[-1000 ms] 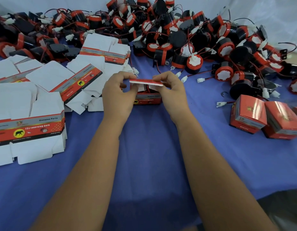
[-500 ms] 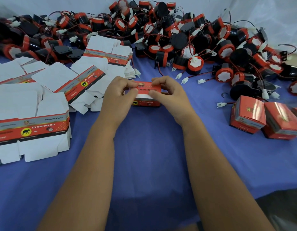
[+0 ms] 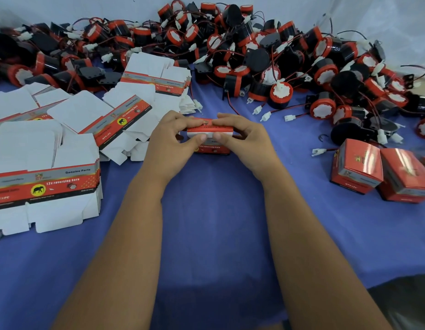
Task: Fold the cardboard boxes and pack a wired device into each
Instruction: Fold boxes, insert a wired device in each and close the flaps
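- Head view, centre of the frame: the left hand (image 3: pixel 169 139) and right hand (image 3: pixel 242 136) meet over a small red cardboard box (image 3: pixel 210 139) standing on the blue cloth (image 3: pixel 213 222).
- The left hand's fingers curl round the box's left end, its thumb pressing on the white flap along the near top edge.
- The right hand's fingers curl over the box's top and right end, with its thumb on the same white flap, just beside the left thumb. Both hands pinch the box between thumb and fingers.
- The box's near face carries red and grey print; whether anything is inside cannot be told.
- Left half of the frame: stacks of flat unfolded boxes (image 3: pixel 47 177), white with a red and grey printed band, lie fanned out on the cloth. One more stack (image 3: pixel 156 75) lies further up, toward the centre.
- Across the top of the frame, from left edge to right edge: a deep heap of wired devices (image 3: pixel 280 94), black and round with red rims, trailing red and black wires with white plugs.
- Right edge, middle height: two finished red boxes (image 3: pixel 356 167) lie closed and touching each other, just below the heap and well apart from the hands.
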A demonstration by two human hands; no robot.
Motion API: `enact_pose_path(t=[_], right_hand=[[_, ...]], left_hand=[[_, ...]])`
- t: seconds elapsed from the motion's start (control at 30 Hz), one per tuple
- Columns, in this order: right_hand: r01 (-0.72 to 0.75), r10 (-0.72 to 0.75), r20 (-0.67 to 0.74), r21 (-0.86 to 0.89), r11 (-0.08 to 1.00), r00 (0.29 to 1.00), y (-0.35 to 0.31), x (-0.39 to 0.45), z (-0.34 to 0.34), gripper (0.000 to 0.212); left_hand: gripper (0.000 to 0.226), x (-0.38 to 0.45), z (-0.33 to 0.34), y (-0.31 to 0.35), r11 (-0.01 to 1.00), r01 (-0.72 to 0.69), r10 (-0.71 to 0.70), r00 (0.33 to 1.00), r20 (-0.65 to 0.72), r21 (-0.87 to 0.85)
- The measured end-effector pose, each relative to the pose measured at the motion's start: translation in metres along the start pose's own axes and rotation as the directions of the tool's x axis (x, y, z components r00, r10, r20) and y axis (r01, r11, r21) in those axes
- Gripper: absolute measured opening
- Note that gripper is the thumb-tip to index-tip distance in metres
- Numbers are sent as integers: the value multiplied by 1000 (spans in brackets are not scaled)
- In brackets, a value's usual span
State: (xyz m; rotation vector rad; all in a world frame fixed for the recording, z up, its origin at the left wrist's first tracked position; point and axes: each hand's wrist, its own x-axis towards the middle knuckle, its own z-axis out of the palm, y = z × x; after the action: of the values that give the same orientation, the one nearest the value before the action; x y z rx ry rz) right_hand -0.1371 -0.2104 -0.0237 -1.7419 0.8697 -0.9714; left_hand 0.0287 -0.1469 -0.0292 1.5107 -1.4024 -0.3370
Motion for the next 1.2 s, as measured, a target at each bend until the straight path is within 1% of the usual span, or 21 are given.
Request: enact_pose_path(t=[0.1, 0.23, 0.4, 0.53, 0.63, 0.7, 0.8, 0.9, 1.1, 1.13, 1.2], right_hand=[[10, -11, -16, -5, 1000, 1000, -1, 0, 0, 17], [-9, 9, 4, 36, 999, 1000, -2, 0, 0, 19], [12, -14, 16, 115, 993, 1000, -3, -1, 2, 21], [2, -5, 16, 158, 987, 1000, -2, -2, 4, 20], [-20, 14, 27, 220, 975, 1000, -2, -3, 3, 26], [-32, 26, 27, 233, 972, 999, -3, -3, 2, 26], [-36, 33, 17, 240, 970, 999, -4, -2, 2, 25], [-52, 52, 8, 246, 968, 999, -5, -1, 2, 25], [-58, 64, -24, 201, 978, 998, -7, -2, 5, 27], [-64, 73, -37, 209, 976, 997, -7, -2, 5, 26], [-105, 125, -58, 272, 957, 990, -7, 0, 6, 17]], left_hand=[[25, 0, 0, 2, 1000, 18, -18, 1000, -11, -17], [25, -1, 0, 4, 998, 34, -35, 999, -8, -54], [35, -3, -2, 5, 961, 115, -117, 993, 7, -253], [36, -3, -2, 7, 948, 114, -117, 993, 8, -297], [32, -1, 0, 5, 942, 113, -122, 993, -9, -315], [26, -1, 2, 4, 940, 112, -130, 991, -33, -322], [18, 1, 4, 1, 943, 114, -141, 988, -65, -312], [25, 0, 5, 0, 946, 112, -141, 987, -75, -304], [33, -4, 5, -2, 993, 12, -22, 996, -81, -118], [37, -4, 5, -2, 996, 1, -9, 997, -78, -95], [42, -4, 4, -1, 997, -3, -2, 997, -78, -73]])
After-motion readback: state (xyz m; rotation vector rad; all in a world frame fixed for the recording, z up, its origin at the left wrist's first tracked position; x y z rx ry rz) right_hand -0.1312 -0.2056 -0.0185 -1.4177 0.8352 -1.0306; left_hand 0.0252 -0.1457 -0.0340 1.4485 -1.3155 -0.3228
